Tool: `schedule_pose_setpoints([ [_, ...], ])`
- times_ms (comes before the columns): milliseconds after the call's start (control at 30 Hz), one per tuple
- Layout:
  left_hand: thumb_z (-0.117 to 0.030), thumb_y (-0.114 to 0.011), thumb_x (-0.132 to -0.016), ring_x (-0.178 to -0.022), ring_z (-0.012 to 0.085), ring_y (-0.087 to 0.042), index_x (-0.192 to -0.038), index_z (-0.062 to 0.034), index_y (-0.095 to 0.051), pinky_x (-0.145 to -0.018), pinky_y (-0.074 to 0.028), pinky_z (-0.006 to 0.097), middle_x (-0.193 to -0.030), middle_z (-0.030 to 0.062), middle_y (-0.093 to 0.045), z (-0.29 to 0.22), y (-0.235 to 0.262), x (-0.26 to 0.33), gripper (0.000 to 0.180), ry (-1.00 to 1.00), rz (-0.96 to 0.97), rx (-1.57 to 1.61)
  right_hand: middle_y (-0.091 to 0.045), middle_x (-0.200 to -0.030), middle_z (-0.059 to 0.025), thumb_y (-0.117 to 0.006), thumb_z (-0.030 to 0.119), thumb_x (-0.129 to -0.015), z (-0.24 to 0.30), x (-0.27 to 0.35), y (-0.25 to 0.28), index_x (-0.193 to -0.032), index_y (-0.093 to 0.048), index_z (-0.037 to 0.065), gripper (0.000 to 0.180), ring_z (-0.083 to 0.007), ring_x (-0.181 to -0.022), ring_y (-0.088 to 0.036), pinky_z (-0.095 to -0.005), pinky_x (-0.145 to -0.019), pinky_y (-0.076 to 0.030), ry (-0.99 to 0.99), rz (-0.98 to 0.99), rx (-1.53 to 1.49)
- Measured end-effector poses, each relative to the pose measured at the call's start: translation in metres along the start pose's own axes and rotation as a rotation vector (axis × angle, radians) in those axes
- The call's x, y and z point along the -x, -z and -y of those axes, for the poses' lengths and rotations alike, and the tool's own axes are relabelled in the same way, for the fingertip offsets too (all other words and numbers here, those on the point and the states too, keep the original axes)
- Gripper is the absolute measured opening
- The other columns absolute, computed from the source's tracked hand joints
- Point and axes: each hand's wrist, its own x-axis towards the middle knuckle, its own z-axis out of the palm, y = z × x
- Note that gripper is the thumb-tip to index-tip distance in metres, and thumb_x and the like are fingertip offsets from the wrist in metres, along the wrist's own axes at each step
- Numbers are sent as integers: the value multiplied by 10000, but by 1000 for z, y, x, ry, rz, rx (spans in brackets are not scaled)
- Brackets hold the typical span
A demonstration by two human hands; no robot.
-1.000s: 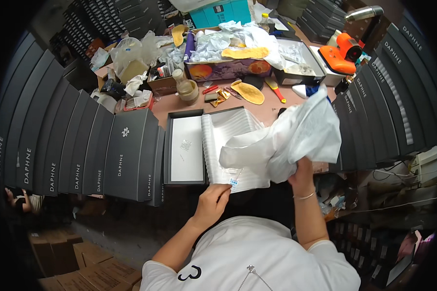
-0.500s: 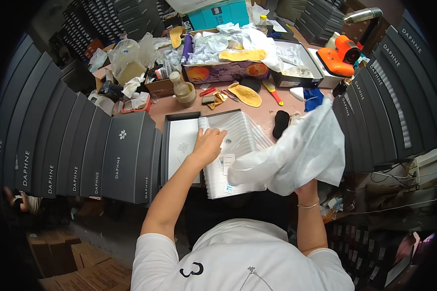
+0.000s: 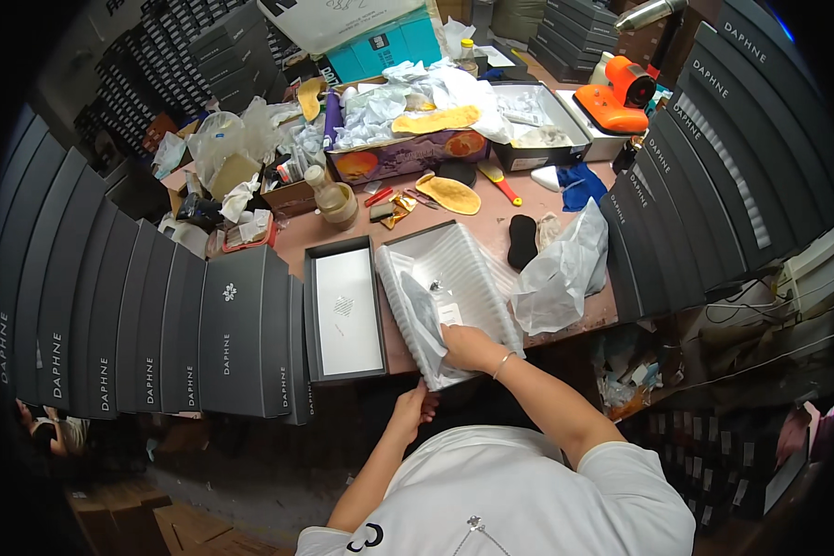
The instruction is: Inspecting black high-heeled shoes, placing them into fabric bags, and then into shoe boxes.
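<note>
In front of me a dark shoe box stands lined with a ribbed white foam sheet. A pale, folded sheet-like piece rises along the left part of the lining, beside a small white tag. My right hand reaches into the box from the near side, next to that piece; its fingertips are hidden. Below, my left hand has curled fingers at the box's near left corner, its thumb against the edge. Crumpled white tissue paper lies right of the box.
A dark box lid, white inside, lies left. Rows of grey shoe boxes and more boxes flank both sides. Behind are a paper-filled carton, a jar, yellow insoles, a brush and an orange device.
The tissue paper has left my right hand and lies on the table. That hand has moved left into the box. My left hand has come down from the foam to the near corner.
</note>
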Motion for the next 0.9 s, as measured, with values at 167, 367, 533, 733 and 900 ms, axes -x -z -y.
schedule_pose_setpoints([
  [167, -421, -559, -934, -742, 143, -582, -926, -75, -609, -700, -481, 317, -811, 35, -613, -28, -25, -11, 350, -18, -33, 489, -649, -892, -240, -614, 197, -725, -11, 15, -5, -983, -560, -27, 346, -392, -872, -645, -471, -767, -514, -15, 6, 63],
  [367, -76, -683, -845, -836, 203, -583, -853, -57, -581, -781, -458, 309, -979, 65, -600, -69, -28, 36, 104, -908, -298, 151, -650, -943, -253, -602, 205, -752, -6, 11, -5, -1092, -566, -38, 419, -389, -896, -640, -463, -787, -507, -33, 95, -78],
  [533, -23, -621, -854, -1178, 324, -523, -862, -21, -598, -971, -421, 370, -1197, 174, -570, -97, -35, 55, 25, -1182, -53, -791, -647, -939, -245, -654, 253, -759, -19, -15, -81, -1076, -600, -15, 419, -373, -909, -633, -443, -777, -510, 313, -54, -85],
  [733, -83, -550, -906, -1285, 368, -420, -1253, 58, -457, -1057, -341, 472, -1361, 244, -446, -81, 11, 47, 386, -1148, -576, -615, -537, -1223, -210, -726, 216, -731, 21, 49, 69, -1212, -560, 98, 522, -365, -1072, -539, -461, -932, -423, 107, -359, -109],
  [900, -175, -580, -870, -1392, 381, -245, -1340, 79, -408, -1129, -166, 534, -1449, 256, -339, -165, -52, 16, 561, -1038, -333, -1492, -276, -1477, -200, -831, 276, -628, -37, 117, 148, -1422, -373, 203, 920, -408, -1370, -244, -648, -1040, -225, -402, -665, 330],
])
